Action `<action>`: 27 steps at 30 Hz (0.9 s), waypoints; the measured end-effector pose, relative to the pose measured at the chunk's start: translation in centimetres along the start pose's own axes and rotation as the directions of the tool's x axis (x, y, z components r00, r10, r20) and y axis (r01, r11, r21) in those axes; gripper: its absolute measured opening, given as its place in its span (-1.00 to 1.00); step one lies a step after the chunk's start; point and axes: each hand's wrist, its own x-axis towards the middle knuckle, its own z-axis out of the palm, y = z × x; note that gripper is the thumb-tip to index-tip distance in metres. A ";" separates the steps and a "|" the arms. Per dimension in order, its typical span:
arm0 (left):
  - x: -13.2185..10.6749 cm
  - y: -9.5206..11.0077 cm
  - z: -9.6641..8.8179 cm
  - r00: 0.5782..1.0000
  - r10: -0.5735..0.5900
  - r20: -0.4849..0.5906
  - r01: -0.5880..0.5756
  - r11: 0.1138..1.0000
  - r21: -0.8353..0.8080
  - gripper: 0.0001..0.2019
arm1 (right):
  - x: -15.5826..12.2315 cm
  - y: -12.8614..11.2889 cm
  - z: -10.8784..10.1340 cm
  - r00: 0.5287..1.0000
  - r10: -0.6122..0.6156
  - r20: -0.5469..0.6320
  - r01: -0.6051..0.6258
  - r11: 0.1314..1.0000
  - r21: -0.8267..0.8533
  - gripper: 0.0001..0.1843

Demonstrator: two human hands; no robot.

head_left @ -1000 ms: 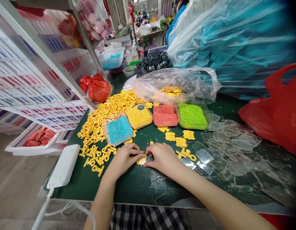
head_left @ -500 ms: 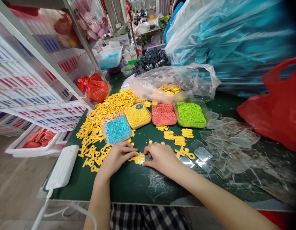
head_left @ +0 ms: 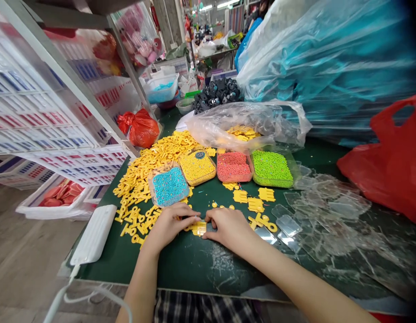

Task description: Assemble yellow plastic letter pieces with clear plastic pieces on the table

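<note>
My left hand (head_left: 169, 223) and my right hand (head_left: 228, 225) meet at a small yellow plastic piece (head_left: 199, 228) lying on the green table top (head_left: 190, 264); fingertips of both pinch its edges. Beyond the hands stand trays of tiny beads: blue (head_left: 168, 185), yellow (head_left: 197, 166), red (head_left: 234, 166) and green (head_left: 271, 168). A heap of yellow plastic parts (head_left: 147, 166) spreads to the left. Clear plastic covers (head_left: 315, 211) lie scattered to the right.
A white flat device with a cable (head_left: 93, 235) lies at the table's left edge. A clear bag with yellow parts (head_left: 248, 121), red bags (head_left: 142, 128) (head_left: 389, 166), a big teal-filled bag (head_left: 329, 67), black parts (head_left: 216, 92) and white racks (head_left: 49, 116) surround the table.
Both hands stay on the yellow piece, with only small finger shifts. The camera view has drifted slightly.
</note>
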 end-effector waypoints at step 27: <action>15.7 1.3 -2.8 0.956 -0.023 0.292 -0.205 0.657 0.725 -0.89 | -0.5 -0.6 -0.5 1.000 -0.010 -0.001 0.010 0.999 -0.053 -0.70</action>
